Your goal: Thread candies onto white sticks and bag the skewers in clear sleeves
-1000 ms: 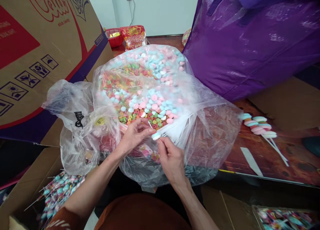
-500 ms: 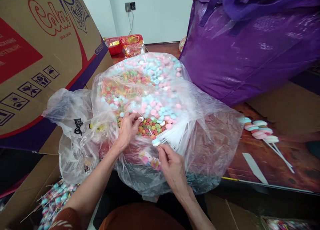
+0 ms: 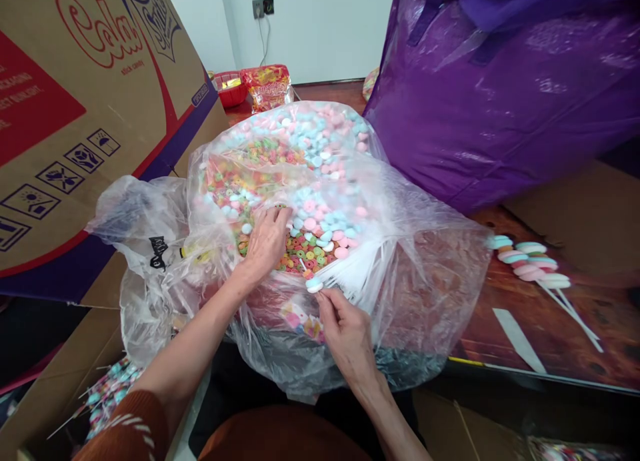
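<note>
My right hand [image 3: 347, 324] pinches the lower end of a white candy stick [image 3: 302, 264] at the near edge of a clear plastic bag. Threaded on that stick are an orange gummy ring and a blue-and-white marshmallow [image 3: 314, 285]. Up and to the left, my left hand [image 3: 270, 237] reaches down with curled fingers into the loose candy; a pale piece shows at the fingertips, partly hidden. Around it lie pink, blue and white marshmallows [image 3: 320, 221] and coloured gummy rings [image 3: 305, 251]. Beside them is a bundle of white sticks [image 3: 345, 274].
Finished marshmallow skewers [image 3: 535, 264] lie on the wooden table [image 3: 575, 321] at the right, near a pale strip [image 3: 519, 341]. A big carton [image 3: 100, 81] stands left, a purple bag [image 3: 500, 101] right. More skewers [image 3: 113, 391] fill a box at lower left.
My left hand has moved up and away into the marshmallows; the white piece it held is no longer plainly seen. My right hand keeps the stick in nearly the same place.
</note>
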`<state>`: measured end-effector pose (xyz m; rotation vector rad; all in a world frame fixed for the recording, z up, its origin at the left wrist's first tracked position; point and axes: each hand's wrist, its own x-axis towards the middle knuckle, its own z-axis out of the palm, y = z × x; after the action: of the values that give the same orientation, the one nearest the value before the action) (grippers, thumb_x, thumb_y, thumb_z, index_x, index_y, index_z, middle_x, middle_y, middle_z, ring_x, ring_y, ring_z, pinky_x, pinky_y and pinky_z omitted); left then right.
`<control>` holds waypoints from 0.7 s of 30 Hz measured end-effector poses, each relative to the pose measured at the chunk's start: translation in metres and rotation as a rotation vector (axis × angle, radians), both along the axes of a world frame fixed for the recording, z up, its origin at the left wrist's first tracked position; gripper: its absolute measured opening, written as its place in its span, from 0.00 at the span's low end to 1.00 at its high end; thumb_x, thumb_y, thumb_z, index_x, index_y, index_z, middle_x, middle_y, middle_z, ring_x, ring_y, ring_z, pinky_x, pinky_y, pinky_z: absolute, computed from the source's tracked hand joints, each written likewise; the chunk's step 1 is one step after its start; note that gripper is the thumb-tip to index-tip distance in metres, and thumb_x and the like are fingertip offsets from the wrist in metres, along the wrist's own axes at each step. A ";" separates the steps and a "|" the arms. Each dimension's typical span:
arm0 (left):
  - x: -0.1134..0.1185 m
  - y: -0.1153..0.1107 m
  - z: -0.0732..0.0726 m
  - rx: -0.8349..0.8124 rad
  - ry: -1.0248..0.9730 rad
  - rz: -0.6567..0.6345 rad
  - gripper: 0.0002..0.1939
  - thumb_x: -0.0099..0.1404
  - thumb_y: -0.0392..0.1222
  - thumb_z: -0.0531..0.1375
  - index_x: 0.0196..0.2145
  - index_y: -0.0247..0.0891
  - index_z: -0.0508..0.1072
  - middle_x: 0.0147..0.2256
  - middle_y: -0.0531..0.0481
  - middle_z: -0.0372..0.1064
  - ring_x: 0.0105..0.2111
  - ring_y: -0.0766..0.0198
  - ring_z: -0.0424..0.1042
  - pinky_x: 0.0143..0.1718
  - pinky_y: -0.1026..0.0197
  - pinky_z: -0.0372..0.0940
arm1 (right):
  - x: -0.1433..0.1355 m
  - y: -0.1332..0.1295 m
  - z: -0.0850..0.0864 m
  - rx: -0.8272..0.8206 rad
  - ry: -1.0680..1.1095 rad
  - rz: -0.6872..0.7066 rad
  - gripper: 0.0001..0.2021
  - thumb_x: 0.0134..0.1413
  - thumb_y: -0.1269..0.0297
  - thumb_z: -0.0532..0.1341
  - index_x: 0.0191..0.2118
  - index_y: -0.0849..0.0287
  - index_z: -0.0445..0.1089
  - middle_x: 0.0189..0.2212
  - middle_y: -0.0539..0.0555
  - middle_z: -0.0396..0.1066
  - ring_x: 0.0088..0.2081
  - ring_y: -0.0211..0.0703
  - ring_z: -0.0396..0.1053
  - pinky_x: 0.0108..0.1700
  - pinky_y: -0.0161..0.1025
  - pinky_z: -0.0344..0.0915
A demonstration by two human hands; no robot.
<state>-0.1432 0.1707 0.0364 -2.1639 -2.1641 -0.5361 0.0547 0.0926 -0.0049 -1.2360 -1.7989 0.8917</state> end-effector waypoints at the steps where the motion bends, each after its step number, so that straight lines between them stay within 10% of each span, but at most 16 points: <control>1: 0.000 -0.002 -0.002 0.000 -0.001 -0.010 0.17 0.68 0.32 0.51 0.52 0.36 0.69 0.46 0.39 0.68 0.48 0.50 0.66 0.48 0.53 0.62 | 0.000 0.000 0.000 0.001 0.005 0.002 0.14 0.66 0.63 0.53 0.33 0.60 0.72 0.19 0.46 0.65 0.20 0.34 0.62 0.24 0.29 0.57; 7: -0.005 -0.015 -0.008 0.040 -0.185 -0.050 0.16 0.67 0.32 0.52 0.48 0.38 0.73 0.49 0.41 0.70 0.49 0.54 0.68 0.50 0.54 0.64 | -0.001 -0.002 0.006 -0.003 0.015 0.010 0.14 0.66 0.63 0.53 0.33 0.59 0.72 0.19 0.46 0.66 0.19 0.34 0.61 0.24 0.30 0.57; 15: 0.012 -0.053 -0.012 -0.161 -1.362 0.026 0.22 0.59 0.52 0.66 0.46 0.33 0.76 0.31 0.48 0.77 0.27 0.63 0.74 0.29 0.64 0.66 | -0.002 -0.009 0.012 -0.042 0.083 0.042 0.12 0.66 0.62 0.53 0.35 0.60 0.71 0.21 0.46 0.67 0.18 0.32 0.61 0.23 0.29 0.59; 21: 0.019 -0.067 -0.012 -0.162 -1.579 0.098 0.25 0.52 0.54 0.72 0.42 0.34 0.78 0.26 0.50 0.77 0.28 0.63 0.75 0.31 0.64 0.67 | -0.003 -0.013 0.011 -0.041 0.108 0.049 0.12 0.66 0.62 0.54 0.34 0.59 0.71 0.23 0.48 0.68 0.19 0.32 0.63 0.23 0.28 0.59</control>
<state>-0.1247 0.1042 0.0246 -1.6766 -2.7085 -2.8075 0.0516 0.0799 0.0064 -1.1514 -1.7388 1.0085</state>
